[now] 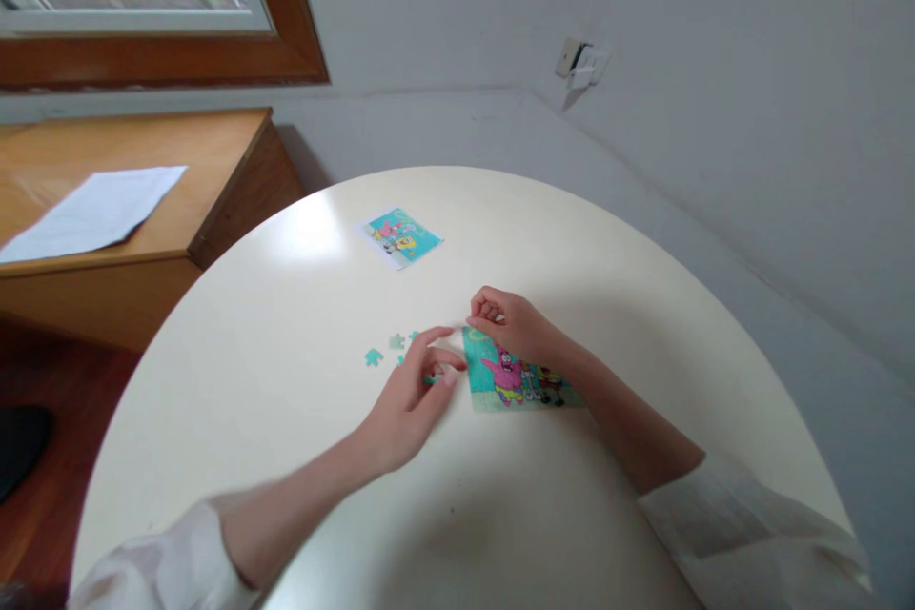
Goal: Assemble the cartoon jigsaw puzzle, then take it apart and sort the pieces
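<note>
A partly assembled cartoon jigsaw puzzle (518, 383) lies on the round cream table (286, 305). My right hand (511, 322) rests over its top left corner with the fingers curled in; what they pinch is hidden. My left hand (411, 396) hovers just left of the puzzle, fingers loosely spread over a few loose teal pieces (373, 357). One teal piece (431, 379) lies under its fingertips. Whether the left hand grips it is unclear.
A small reference picture card (401, 237) lies further back on the table. A wooden desk (214, 172) with a white sheet of paper (92, 210) stands at the left under a window. A wall socket (580, 64) is on the grey wall.
</note>
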The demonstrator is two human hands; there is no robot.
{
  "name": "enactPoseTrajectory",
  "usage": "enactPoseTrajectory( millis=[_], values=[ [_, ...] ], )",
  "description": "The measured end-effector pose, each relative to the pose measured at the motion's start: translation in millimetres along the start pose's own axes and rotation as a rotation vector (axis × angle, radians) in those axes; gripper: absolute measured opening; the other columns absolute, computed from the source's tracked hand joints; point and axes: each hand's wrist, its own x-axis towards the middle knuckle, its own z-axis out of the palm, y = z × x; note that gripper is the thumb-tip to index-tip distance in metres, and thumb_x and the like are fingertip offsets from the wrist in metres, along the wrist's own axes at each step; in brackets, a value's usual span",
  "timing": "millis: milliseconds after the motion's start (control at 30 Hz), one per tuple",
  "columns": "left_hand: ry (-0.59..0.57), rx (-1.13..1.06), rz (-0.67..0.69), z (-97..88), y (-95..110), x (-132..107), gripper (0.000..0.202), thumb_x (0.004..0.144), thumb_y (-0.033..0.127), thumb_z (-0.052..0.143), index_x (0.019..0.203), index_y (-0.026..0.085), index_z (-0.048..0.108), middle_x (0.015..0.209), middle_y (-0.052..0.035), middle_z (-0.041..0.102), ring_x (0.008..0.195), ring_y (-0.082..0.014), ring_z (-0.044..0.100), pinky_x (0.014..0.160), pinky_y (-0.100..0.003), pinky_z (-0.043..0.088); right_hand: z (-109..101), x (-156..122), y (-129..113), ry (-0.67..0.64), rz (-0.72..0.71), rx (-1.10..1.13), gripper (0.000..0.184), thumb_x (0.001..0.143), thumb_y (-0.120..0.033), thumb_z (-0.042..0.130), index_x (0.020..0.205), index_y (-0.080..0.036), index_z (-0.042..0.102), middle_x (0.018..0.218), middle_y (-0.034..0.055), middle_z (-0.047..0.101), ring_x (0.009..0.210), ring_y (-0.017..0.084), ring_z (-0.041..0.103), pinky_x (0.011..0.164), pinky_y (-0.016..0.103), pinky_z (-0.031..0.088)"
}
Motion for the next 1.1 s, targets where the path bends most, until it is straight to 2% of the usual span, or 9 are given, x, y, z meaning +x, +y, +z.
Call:
enactPoseTrajectory(
  millis=[200, 333, 433, 533, 700, 800, 900, 1000, 1100],
  values=[
    [0.063, -0.444, -0.155, -0.1, -12, 7, 0.055, 0.086, 0.059, 0.032, 0.129, 0.026, 0.021, 0.097, -0.0076, 0.059, 0.057, -0.0083, 0.047, 0.056, -0.026, 0.042, 4, -8, -22, 0.047, -0.043, 0.064, 0.009, 0.077, -0.027, 0.052, 0.074, -0.019, 0.049, 0.057, -0.0053, 0.049, 0.052, 0.009, 0.045, 0.051, 0.021, 0.037],
    [0.082, -0.631, -0.163, 0.4, -11, 9, 0.060, 0.083, 0.060, 0.040, 0.129, 0.027, 0.019, 0.090, -0.0033, 0.059, 0.056, -0.0084, 0.048, 0.054, -0.024, 0.040, 11, -17, -47, -0.053, -0.112, -0.048, 0.007, 0.079, -0.022, 0.054, 0.073, -0.019, 0.054, 0.061, -0.0039, 0.053, 0.057, 0.009, 0.047, 0.056, 0.022, 0.037],
    [0.091, -0.704, -0.169, 0.4, -8, 10, 0.062, 0.081, 0.059, 0.046, 0.128, 0.027, 0.020, 0.083, 0.0005, 0.058, 0.055, -0.0081, 0.047, 0.054, -0.023, 0.040, 22, -21, -55, -0.134, -0.191, -0.235, 0.009, 0.077, -0.018, 0.059, 0.068, -0.018, 0.057, 0.064, -0.0015, 0.054, 0.064, 0.011, 0.049, 0.062, 0.024, 0.037],
    [0.103, -0.717, -0.182, 0.2, -8, 9, 0.060, 0.082, 0.056, 0.048, 0.128, 0.028, 0.022, 0.077, 0.0031, 0.056, 0.056, -0.0084, 0.047, 0.055, -0.023, 0.040, 34, -23, -54, -0.091, -0.262, -0.349, 0.009, 0.075, -0.014, 0.061, 0.068, -0.017, 0.058, 0.068, 0.0005, 0.054, 0.070, 0.014, 0.050, 0.068, 0.026, 0.038],
    [0.143, -0.689, -0.216, 0.3, -9, 9, 0.058, 0.081, 0.057, 0.048, 0.127, 0.029, 0.026, 0.079, 0.0020, 0.058, 0.064, -0.0116, 0.053, 0.063, -0.027, 0.042, 37, -25, -53, -0.045, -0.298, -0.292, 0.011, 0.076, -0.012, 0.059, 0.067, -0.017, 0.055, 0.071, 0.0009, 0.059, 0.072, 0.014, 0.053, 0.072, 0.027, 0.040],
    [0.187, -0.675, -0.208, 0.3, -9, 8, 0.057, 0.079, 0.058, 0.050, 0.124, 0.029, 0.031, 0.089, -0.0005, 0.060, 0.066, -0.0127, 0.056, 0.070, -0.032, 0.044, 15, -23, -58, 0.026, -0.173, -0.120, 0.014, 0.077, -0.014, 0.057, 0.063, -0.017, 0.054, 0.064, -0.0018, 0.060, 0.063, 0.010, 0.055, 0.064, 0.023, 0.042],
    [0.174, -0.500, -0.125, -1.1, -7, 4, 0.046, 0.084, 0.051, 0.047, 0.121, 0.026, 0.037, 0.097, -0.0045, 0.058, 0.074, -0.0146, 0.057, 0.078, -0.035, 0.045, -26, -20, -56, 0.133, -0.054, 0.006, 0.012, 0.075, -0.024, 0.059, 0.067, -0.017, 0.054, 0.064, -0.0001, 0.063, 0.061, 0.012, 0.059, 0.059, 0.024, 0.045],
    [-0.022, -0.086, 0.052, -2.6, 0, -3, 0.032, 0.090, 0.039, 0.040, 0.117, 0.022, 0.046, 0.113, -0.0104, 0.055, 0.101, -0.0205, 0.055, 0.091, -0.039, 0.042, -68, -18, -42, 0.083, 0.054, 0.057, 0.017, 0.070, -0.029, 0.064, 0.065, -0.018, 0.053, 0.060, 0.0010, 0.064, 0.059, 0.013, 0.061, 0.056, 0.024, 0.045],
    [-0.307, 0.351, 0.266, -1.4, 7, -7, 0.039, 0.090, 0.031, 0.039, 0.127, 0.023, 0.042, 0.137, -0.0104, 0.042, 0.127, -0.0237, 0.038, 0.106, -0.044, 0.031, -94, -18, -20, -0.010, 0.152, -0.065, 0.013, 0.068, -0.028, 0.063, 0.065, -0.018, 0.056, 0.057, 0.0007, 0.064, 0.056, 0.013, 0.060, 0.054, 0.024, 0.045]
  ],
)
